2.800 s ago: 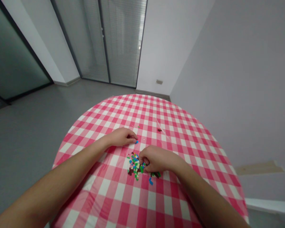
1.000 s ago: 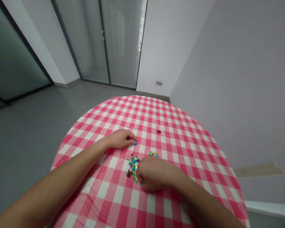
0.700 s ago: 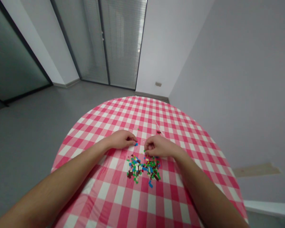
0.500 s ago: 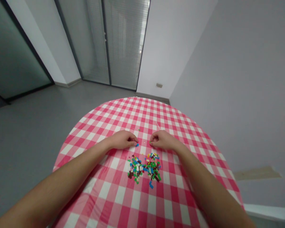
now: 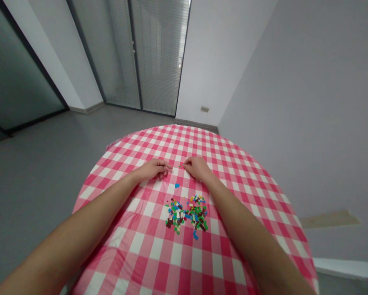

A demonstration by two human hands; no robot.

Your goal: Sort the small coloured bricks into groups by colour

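Tiny bricks sit in two heaps on the checked tablecloth, just short of the left hand and right hand, fingers curled; any pinch can't be told.

Tablecloth: pink-red and white gingham check, squares alternating with paler pink. 2 heaps of small plastic bricks on it, mixed green, blue, white, brown and yellow. 1 blue brick lies apart at 12 o'clock from the heaps. Floor: flat grey. Wall: pale lilac-grey.
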